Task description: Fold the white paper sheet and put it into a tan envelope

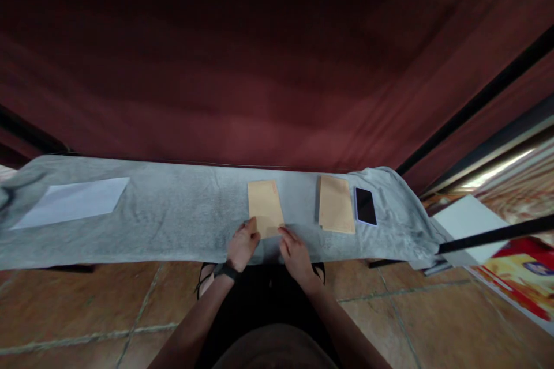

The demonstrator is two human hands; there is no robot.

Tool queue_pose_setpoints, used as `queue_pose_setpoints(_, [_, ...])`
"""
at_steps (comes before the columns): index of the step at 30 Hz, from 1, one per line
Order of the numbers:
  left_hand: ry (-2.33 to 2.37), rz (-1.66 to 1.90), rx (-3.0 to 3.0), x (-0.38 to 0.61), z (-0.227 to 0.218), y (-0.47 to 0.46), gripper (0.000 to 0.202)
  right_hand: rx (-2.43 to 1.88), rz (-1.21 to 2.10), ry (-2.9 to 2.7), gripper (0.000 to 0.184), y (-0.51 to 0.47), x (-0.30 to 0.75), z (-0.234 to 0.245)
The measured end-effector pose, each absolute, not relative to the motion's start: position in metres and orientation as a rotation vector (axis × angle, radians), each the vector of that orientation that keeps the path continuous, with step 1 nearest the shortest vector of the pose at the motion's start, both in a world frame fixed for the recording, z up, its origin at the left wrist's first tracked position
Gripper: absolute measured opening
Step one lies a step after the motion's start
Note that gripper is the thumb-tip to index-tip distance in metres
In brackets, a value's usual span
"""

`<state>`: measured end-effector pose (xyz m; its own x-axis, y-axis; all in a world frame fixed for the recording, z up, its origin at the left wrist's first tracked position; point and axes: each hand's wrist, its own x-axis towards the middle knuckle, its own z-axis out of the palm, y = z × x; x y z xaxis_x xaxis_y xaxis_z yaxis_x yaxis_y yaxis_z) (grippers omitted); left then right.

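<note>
A tan envelope point(264, 204) lies flat on the grey cloth point(173, 219) that covers the table. My left hand point(243, 245) rests at the envelope's near left corner, fingers curled with the thumb on its edge. At the near right corner my right hand point(295, 251) touches the envelope with fingers stretched forward. A black band sits on my left wrist. A second tan envelope point(336, 204) lies to the right, apart from both hands.
A dark phone point(366, 206) lies right of the second envelope. A white sheet point(73, 200) lies at the far left. A dark red curtain point(259, 69) hangs behind. White boards point(465, 220) and a colourful poster point(521, 277) lie on the tiled floor at right.
</note>
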<state>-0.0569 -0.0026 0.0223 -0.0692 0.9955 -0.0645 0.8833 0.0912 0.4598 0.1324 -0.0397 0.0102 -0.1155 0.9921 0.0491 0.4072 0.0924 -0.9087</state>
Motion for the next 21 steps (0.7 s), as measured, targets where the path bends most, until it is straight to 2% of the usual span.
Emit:
queue_pose_setpoints(3, [2.030,0.445,2.148,-0.049,0.023,0.001,0.046,-1.346,0.471,-2.131,0.046,-0.043,0.136,0.004])
queue_pose_setpoints(7, [1.839,0.474,2.423,-0.033,0.005,0.030,0.054,-1.371,0.174,-2.271,0.052,-0.045,0.133,-0.012])
queue_pose_setpoints(12, [1.769,0.361,2.493,-0.022,-0.015,0.086,0.061,-1.366,0.102,-2.283,0.051,-0.043,0.132,-0.016])
queue_pose_setpoints(21, [1.667,0.286,2.550,-0.016,-0.011,0.135,0.060,-1.360,0.166,-2.267,0.044,-0.041,0.133,-0.006])
